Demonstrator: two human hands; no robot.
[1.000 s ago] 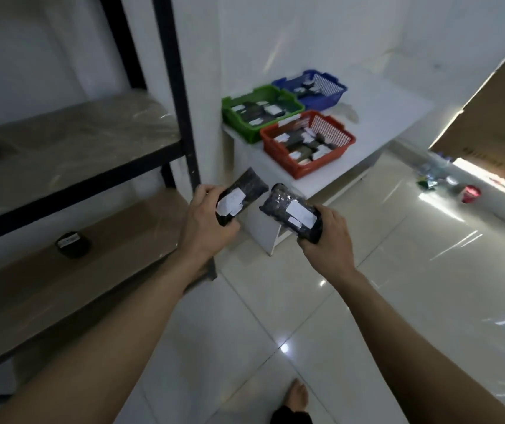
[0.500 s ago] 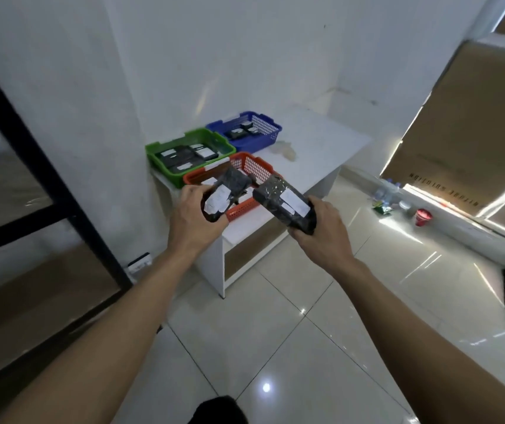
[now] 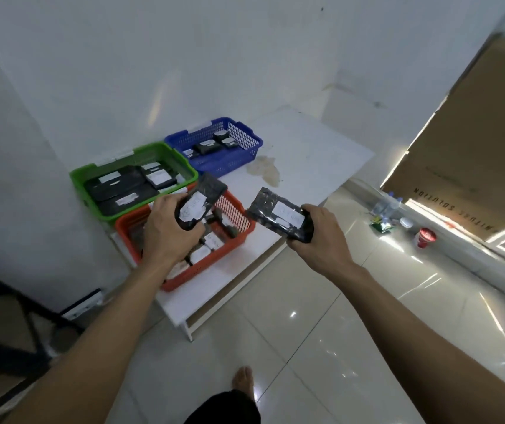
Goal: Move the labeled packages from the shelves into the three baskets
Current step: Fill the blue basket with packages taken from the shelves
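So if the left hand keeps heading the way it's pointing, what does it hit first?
Probably the green basket beyond the orange basket: the left hand and its package point up and away over the orange one. Height is unclear.

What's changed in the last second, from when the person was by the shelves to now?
The person has turned from the shelves and stepped up to the white table. The left hand now holds its package over the orange basket; the right hand and its package have spread apart to the right. Nothing was let go; the green basket and blue basket sit unmoved.
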